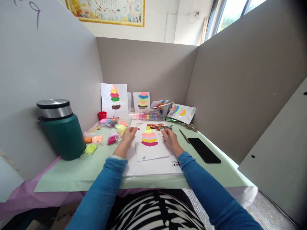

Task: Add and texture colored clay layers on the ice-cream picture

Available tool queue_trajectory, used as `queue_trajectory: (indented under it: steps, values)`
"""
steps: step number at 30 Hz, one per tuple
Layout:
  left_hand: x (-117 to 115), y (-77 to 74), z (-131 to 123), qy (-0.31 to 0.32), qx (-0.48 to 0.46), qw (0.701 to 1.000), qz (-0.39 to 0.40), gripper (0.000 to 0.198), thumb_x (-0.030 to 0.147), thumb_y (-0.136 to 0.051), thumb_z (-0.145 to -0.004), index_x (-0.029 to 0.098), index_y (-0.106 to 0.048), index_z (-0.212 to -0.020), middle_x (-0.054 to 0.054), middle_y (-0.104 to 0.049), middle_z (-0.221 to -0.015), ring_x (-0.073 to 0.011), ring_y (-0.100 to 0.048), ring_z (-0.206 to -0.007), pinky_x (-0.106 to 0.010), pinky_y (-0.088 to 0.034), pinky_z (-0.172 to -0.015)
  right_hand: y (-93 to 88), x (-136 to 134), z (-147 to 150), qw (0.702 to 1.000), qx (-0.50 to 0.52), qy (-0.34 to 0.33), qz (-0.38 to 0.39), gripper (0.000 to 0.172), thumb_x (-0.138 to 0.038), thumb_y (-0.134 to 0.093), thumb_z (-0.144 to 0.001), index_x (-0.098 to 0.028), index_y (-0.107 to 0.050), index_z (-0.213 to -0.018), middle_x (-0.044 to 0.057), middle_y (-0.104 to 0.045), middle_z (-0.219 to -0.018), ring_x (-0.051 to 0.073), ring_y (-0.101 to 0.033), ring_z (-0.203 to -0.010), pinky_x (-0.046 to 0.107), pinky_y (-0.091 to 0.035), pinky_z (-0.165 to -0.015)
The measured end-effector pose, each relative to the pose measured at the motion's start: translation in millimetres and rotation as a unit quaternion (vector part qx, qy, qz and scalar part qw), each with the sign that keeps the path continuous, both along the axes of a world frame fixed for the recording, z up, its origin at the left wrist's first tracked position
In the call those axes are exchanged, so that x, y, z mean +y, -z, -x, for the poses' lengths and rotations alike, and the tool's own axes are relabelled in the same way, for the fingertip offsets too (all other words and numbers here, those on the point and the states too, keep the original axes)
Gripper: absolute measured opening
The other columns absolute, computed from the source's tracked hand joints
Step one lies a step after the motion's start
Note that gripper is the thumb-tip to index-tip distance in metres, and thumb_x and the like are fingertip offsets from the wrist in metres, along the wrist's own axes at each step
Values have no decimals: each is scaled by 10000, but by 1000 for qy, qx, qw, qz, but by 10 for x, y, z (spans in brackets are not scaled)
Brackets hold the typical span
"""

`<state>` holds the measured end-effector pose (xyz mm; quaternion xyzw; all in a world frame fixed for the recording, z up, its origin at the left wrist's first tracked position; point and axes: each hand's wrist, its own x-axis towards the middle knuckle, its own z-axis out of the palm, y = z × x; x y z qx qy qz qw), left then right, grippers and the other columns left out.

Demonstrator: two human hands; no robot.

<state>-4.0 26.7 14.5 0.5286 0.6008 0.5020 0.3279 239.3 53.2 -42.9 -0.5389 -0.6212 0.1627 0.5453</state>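
A white sheet of paper (144,152) lies in front of me, bearing stacked scalloped bands (149,139) of yellow, pink, lilac and magenta that look like soft clay. With its fingertips pinched together, my left hand (129,136) grips the sheet at its upper left edge. My right hand (171,140), fingers curled, holds it at the upper right edge. Beneath is a larger white printed sheet (148,168). Past my right fingers lie scissors (168,127), partly over a colourful printed picture (153,126).
A green flask (63,134) stands at the left. Bagged clay lumps (113,138) and a red cup (102,115) lie nearby. Finished clay pictures (114,100) lean along the back, behind a clay pack (146,115). A knife-like tool (184,136) and black phone (203,150) are right.
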Motion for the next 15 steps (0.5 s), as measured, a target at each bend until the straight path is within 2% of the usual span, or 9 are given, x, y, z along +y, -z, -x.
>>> queue_trajectory:
  steps: [2, 5, 9, 15]
  values:
    - [-39, -31, -6, 23, -118, 993, 10, 345, 456, -594, -825, 178, -647, -1023, -135, -627, -1234, -262, -572, -1133, -283, -481, -728, -31, -42, 34, 999, 30, -22, 25, 370, -562, -506, -814, -203, -596, -814, 29, -634, -709, 184, -629, -669, 269, -500, -533]
    - [-76, -61, -18, 37, -202, 979, 13, 359, 493, -636, -807, 194, -624, -1005, -145, -571, -1313, -270, -516, -1213, -292, -486, -748, -72, -94, 73, 995, 65, -44, 66, 366, -557, -524, -798, -197, -584, -807, 31, -622, -707, 176, -621, -639, 255, -489, -481]
    - [-77, -62, -19, 41, -212, 976, 15, 364, 506, -659, -794, 201, -613, -989, -140, -572, -1314, -268, -503, -1226, -303, -479, -783, -62, -85, 74, 996, 51, -54, 57, 340, -526, -511, -803, -196, -588, -818, 30, -633, -718, 167, -618, -626, 255, -481, -499]
    - [-26, 7, 36, 51, -204, 978, -6, 441, 563, -661, -746, 179, -624, -960, -147, -594, -1265, -276, -530, -1190, -322, -473, -791, -26, -47, 54, 999, -15, -24, 24, 289, -473, -474, -814, -211, -592, -779, 19, -637, -674, 181, -607, -619, 282, -467, -579]
